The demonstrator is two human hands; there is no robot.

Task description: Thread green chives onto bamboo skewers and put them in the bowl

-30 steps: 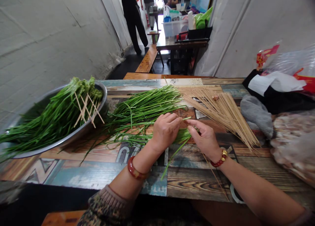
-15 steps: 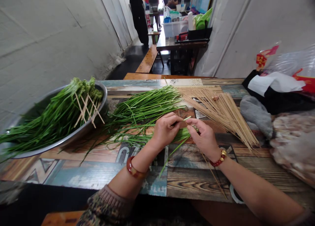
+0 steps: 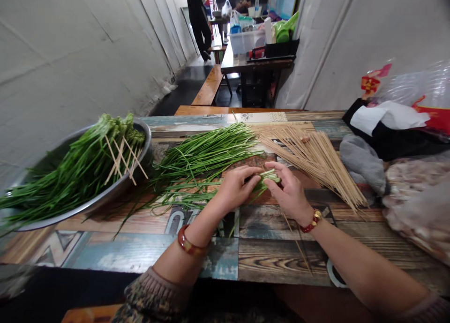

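Observation:
My left hand (image 3: 235,186) and my right hand (image 3: 287,188) meet at the middle of the table, both closed around a small bunch of green chive stalks (image 3: 269,176). A thin bamboo skewer (image 3: 297,243) runs from under my right hand toward the near edge. A loose pile of chives (image 3: 207,154) lies just beyond my left hand. To the right of my right hand a fan of bamboo skewers (image 3: 316,161) is spread out.
A metal basin (image 3: 142,126) at the left holds skewered chive bundles (image 3: 77,168). Bags, a grey cloth (image 3: 362,166) and dark fabric crowd the right side of the patterned wooden table (image 3: 116,248). Beyond stand a bench (image 3: 209,86), another loaded table and people.
Both hands have dropped lower and pressed together onto the chive bunch; the single stalk held up between the fingers earlier is now gathered in. The view shifted slightly.

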